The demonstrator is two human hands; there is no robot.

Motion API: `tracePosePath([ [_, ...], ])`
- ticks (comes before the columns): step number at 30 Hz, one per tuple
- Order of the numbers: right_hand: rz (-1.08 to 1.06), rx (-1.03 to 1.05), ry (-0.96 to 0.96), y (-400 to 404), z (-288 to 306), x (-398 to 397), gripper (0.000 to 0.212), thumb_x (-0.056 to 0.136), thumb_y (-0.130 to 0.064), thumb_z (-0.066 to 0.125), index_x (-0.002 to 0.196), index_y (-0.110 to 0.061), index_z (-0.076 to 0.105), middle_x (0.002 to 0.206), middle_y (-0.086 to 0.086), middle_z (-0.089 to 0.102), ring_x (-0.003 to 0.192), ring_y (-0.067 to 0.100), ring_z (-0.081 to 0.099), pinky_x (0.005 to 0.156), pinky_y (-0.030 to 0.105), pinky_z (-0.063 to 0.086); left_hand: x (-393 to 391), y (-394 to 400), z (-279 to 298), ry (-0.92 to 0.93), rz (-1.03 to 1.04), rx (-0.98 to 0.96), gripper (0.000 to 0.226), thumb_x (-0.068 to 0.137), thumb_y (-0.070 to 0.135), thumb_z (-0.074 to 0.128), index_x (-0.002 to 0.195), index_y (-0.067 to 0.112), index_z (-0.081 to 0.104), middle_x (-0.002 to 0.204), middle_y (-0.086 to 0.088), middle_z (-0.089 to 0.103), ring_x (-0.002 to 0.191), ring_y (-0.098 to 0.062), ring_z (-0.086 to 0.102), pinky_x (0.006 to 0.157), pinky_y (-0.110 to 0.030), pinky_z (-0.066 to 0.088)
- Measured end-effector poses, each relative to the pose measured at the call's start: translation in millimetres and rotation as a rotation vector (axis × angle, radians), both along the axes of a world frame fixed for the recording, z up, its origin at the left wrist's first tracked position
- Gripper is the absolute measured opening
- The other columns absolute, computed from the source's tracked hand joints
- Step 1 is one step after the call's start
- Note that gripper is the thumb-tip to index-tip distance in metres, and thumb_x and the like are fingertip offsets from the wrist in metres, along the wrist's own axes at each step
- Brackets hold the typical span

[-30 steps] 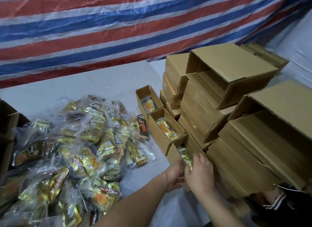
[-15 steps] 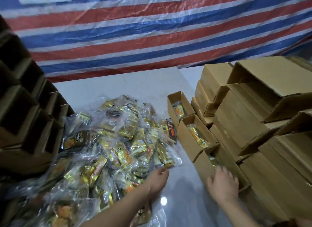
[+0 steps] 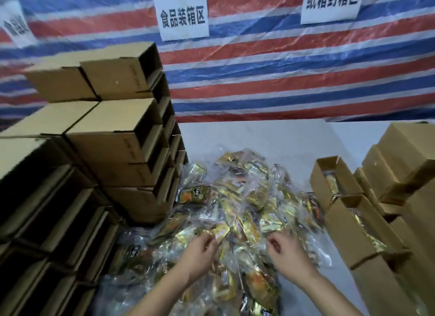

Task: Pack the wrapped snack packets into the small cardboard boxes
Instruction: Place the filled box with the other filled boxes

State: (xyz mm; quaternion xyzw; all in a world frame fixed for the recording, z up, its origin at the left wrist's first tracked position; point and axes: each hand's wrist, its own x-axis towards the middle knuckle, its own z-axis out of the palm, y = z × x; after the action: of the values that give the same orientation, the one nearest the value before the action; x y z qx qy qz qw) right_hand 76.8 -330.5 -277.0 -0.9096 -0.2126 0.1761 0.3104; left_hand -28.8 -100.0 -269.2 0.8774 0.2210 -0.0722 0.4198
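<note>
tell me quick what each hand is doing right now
Left hand: pinches a gold snack packet on the pile.
Right hand: fingers curled over the pile; cannot tell if it holds anything.

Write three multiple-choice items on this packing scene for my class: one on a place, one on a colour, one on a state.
1. Where is the tall stack of boxes?
A left of the snack pile
B right of it
C behind the sheet

2. What colours stripe the sheet?
A green, yellow
B red, blue, white
C black, orange

3. The box nearest the pile is:
A taped shut
B crushed flat
C open-topped

Answers: 1 A, the stack rises at the pile's left. 2 B, the stripes show those colours. 3 C, a packet shows inside.
</note>
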Motion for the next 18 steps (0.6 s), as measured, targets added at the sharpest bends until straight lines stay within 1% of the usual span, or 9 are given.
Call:
tracePosePath([
  [2,0.045,-0.032,0.039,15,-5,-6,0.013,0.097,-0.025,0.056,0.093,-0.020,0.067,0.085,-0.009,0.063,0.079,0.006,0.061,0.073,0.024,0.052,-19,11,-12,0.069,-0.041,0.083,0.016,0.102,0.034,0.044,0.098,0.026,0.058,0.087,0.011,0.062,0.075,0.002,0.056,0.068,-0.022,0.047],
  [3,0.056,-0.045,0.059,21,-7,-9,0.014,0.098,-0.027,0.056,0.094,-0.019,0.067,0.086,-0.009,0.063,0.080,0.007,0.062,0.075,0.026,0.053,-29,16,-18,0.106,-0.062,0.113,0.019,0.102,0.036,0.044,0.105,0.026,0.059,0.094,0.010,0.065,0.079,0.000,0.058,0.074,-0.025,0.048],
  [5,0.078,-0.056,0.087,33,-7,-15,0.015,0.099,-0.030,0.054,0.089,-0.024,0.064,0.084,-0.009,0.063,0.077,0.007,0.061,0.070,0.023,0.050,-47,23,-31,0.155,-0.106,0.134,0.032,0.100,0.039,0.043,0.124,0.024,0.058,0.117,0.002,0.066,0.095,-0.005,0.061,0.083,-0.024,0.048],
  [7,0.094,-0.062,0.094,43,-5,-19,0.016,0.100,-0.031,0.053,0.086,-0.031,0.061,0.082,-0.009,0.064,0.072,0.003,0.060,0.059,0.018,0.048,-61,26,-39,0.150,-0.142,0.134,0.034,0.098,0.039,0.045,0.127,0.027,0.057,0.127,0.000,0.062,0.097,0.002,0.057,0.085,-0.019,0.045],
  [8,0.103,-0.070,0.100,48,-5,-21,0.015,0.100,-0.030,0.053,0.087,-0.032,0.060,0.083,-0.009,0.064,0.070,0.003,0.061,0.057,0.018,0.048,-66,27,-42,0.148,-0.150,0.137,0.029,0.096,0.037,0.047,0.120,0.028,0.061,0.123,0.000,0.062,0.094,0.005,0.055,0.087,-0.018,0.045],
  [10,0.120,-0.089,0.119,55,-5,-23,0.010,0.101,-0.027,0.052,0.094,-0.029,0.060,0.087,-0.006,0.065,0.072,0.005,0.063,0.060,0.020,0.052,-72,28,-50,0.159,-0.153,0.170,0.015,0.095,0.031,0.048,0.098,0.029,0.062,0.104,0.004,0.061,0.088,0.002,0.054,0.093,-0.027,0.048],
  [12,0.145,-0.107,0.139,59,-8,-26,0.009,0.101,-0.026,0.052,0.105,-0.024,0.061,0.092,-0.005,0.065,0.072,0.006,0.062,0.061,0.019,0.051,-76,26,-56,0.166,-0.130,0.176,0.014,0.096,0.029,0.046,0.093,0.030,0.060,0.098,0.008,0.060,0.088,-0.002,0.055,0.092,-0.031,0.050],
  [15,0.158,-0.121,0.148,63,-10,-26,0.015,0.101,-0.025,0.053,0.110,-0.020,0.062,0.096,-0.006,0.065,0.079,0.008,0.063,0.067,0.020,0.054,-66,26,-51,0.093,-0.046,0.213,0.026,0.099,0.030,0.047,0.119,0.024,0.061,0.121,0.002,0.062,0.103,-0.008,0.057,0.093,-0.025,0.047],
  [18,0.135,-0.086,0.138,69,2,-16,0.013,0.100,-0.026,0.054,0.108,-0.023,0.064,0.097,-0.012,0.065,0.086,0.002,0.062,0.076,0.022,0.055,-35,36,-3,-0.078,0.048,0.241,0.035,0.101,0.030,0.048,0.136,0.026,0.052,0.132,0.009,0.056,0.110,0.000,0.050,0.095,-0.015,0.037],
])
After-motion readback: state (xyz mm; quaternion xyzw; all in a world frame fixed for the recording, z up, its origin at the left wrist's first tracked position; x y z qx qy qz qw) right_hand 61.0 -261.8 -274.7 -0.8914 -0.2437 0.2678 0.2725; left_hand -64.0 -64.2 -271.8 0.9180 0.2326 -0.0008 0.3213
